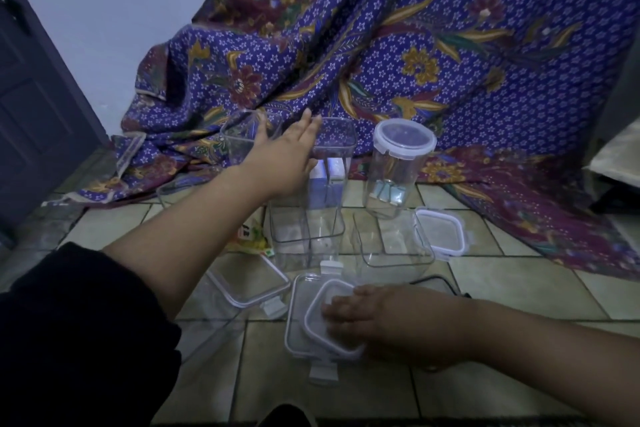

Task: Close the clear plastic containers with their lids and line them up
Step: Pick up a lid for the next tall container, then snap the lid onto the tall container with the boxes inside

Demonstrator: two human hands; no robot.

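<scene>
You have one tall round container lidded and upright at the far side of the floor. Left of it, two square containers stand open. In front, a low container sits open. A small lid lies on a larger lid.

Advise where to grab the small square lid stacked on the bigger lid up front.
Pinch the small lid by its right-hand rim, coming from the right, where the right hand rests on it. It lies flat on the larger lid and seems to overhang it there, so a thumb could probably slip under; the flat top gives nothing to grip.
</scene>
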